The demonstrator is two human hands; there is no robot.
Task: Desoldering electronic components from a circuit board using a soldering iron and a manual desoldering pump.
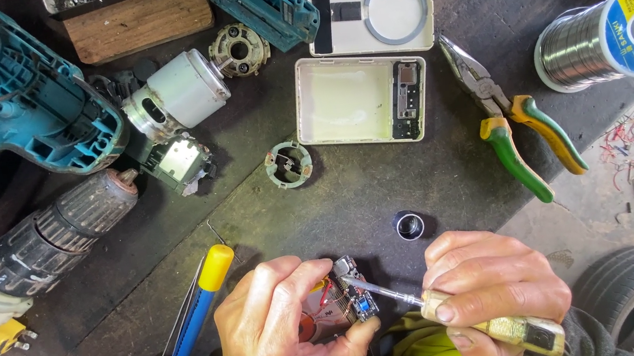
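My left hand (276, 334) grips a small electronic assembly (342, 297) with a blue circuit board, coloured wires and a metal connector, low in the middle. My right hand (491, 294) is closed around a screwdriver (448, 309) with a clear yellowish handle. Its metal tip touches the top of the assembly, just beside the connector. Both hands are close together above a dark work mat (384, 193).
An opened white plastic case (360, 99) and its lid (372, 7) lie above. Green and orange pliers (519, 131), a solder spool (612, 33), a blue and yellow tool (191, 333), teal drill housings (21, 103), a motor (175, 94), a chuck (55, 233) and a small lens (410, 225) surround them.
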